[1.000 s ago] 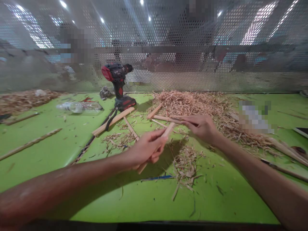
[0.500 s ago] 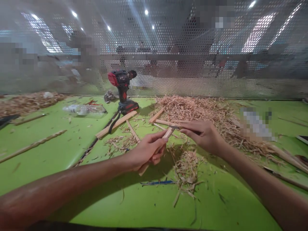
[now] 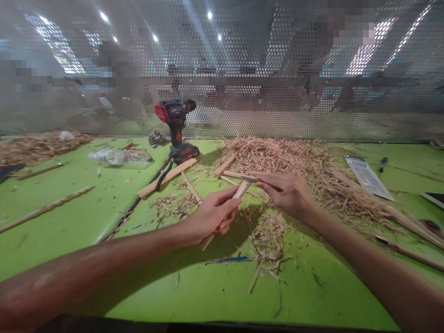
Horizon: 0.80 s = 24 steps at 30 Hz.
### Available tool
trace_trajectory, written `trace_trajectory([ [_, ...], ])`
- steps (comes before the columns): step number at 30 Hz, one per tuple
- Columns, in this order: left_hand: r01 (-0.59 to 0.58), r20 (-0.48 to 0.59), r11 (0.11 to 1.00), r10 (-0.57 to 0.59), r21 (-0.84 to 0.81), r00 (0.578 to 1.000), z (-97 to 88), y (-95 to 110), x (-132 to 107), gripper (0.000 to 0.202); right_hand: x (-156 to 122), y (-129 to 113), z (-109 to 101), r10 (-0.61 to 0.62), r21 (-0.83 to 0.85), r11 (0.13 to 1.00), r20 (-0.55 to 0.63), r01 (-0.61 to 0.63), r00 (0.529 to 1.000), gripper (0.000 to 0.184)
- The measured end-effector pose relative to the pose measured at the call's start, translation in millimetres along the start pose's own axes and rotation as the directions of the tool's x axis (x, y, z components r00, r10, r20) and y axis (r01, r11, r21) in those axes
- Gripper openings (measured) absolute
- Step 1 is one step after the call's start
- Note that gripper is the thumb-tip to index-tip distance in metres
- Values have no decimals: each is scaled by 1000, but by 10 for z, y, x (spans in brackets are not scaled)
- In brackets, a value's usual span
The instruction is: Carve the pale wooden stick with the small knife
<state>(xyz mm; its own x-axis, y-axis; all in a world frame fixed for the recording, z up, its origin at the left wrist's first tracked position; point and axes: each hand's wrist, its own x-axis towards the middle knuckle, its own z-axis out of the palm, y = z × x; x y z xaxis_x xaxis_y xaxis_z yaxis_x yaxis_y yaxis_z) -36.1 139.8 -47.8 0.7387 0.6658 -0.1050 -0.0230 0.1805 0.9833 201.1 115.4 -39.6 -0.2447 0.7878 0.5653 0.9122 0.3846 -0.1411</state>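
My left hand (image 3: 217,212) is closed around a pale wooden stick (image 3: 242,188), whose upper end points up and to the right; its lower end sticks out below my fist. In my right hand (image 3: 289,192) is a knife, pinched between thumb and fingers. Its short grey blade (image 3: 249,179) lies across the stick's upper end, and the handle is mostly hidden by my fingers. Below the hands a small heap of curled wood shavings (image 3: 270,238) rests on the green table (image 3: 166,289). Close behind the blade lie some wooden strips (image 3: 225,164).
A cordless drill (image 3: 176,129) stands upright behind a flat wooden piece (image 3: 168,178). Farther back is a large shavings pile (image 3: 274,155) before a perforated screen (image 3: 236,106). A clear plastic bottle (image 3: 120,157) lies left; a plastic packet (image 3: 368,176) and a marker (image 3: 383,164) lie right.
The view has shifted slightly. My right hand and the knife have moved a little left along the stick's end; my left hand keeps its hold, almost still.
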Motion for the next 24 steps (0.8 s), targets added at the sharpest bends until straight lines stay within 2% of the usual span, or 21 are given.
trace_trajectory([
  [2,-23,39,994,19,106,999,24,39,-50,58,-9,57,13,35,9,999,28,-35,999,28],
  [4,-53,60,989,45,140,997,38,76,-85,59,-9,104,15,88,59,994,46,-91,995,28],
  [7,-50,33,998,49,32,998,19,92,-63,51,21,153,-4,229,203,955,-37,-217,973,33],
  [10,-15,6,994,15,-112,1000,-26,71,32,33,65,172,-42,367,349,883,-98,-313,925,36],
  [12,0,-13,980,-2,-197,1000,-44,64,98,22,83,172,-74,445,444,806,-23,-390,895,39],
  [14,12,-30,960,-21,-278,999,-48,73,142,15,89,163,-106,500,534,702,102,-471,860,41],
  [16,45,-41,935,-63,-351,997,-45,89,162,14,85,147,-133,501,624,582,230,-521,835,43],
  [19,98,-27,905,-120,-414,992,-43,98,159,12,74,97,-147,430,711,432,378,-555,820,41],
  [21,113,8,910,-119,-398,993,-45,91,147,8,66,42,-140,385,711,418,426,-566,819,39],
  [24,122,60,936,-108,-331,992,-49,68,130,10,58,-51,-122,367,670,487,426,-561,827,40],
])
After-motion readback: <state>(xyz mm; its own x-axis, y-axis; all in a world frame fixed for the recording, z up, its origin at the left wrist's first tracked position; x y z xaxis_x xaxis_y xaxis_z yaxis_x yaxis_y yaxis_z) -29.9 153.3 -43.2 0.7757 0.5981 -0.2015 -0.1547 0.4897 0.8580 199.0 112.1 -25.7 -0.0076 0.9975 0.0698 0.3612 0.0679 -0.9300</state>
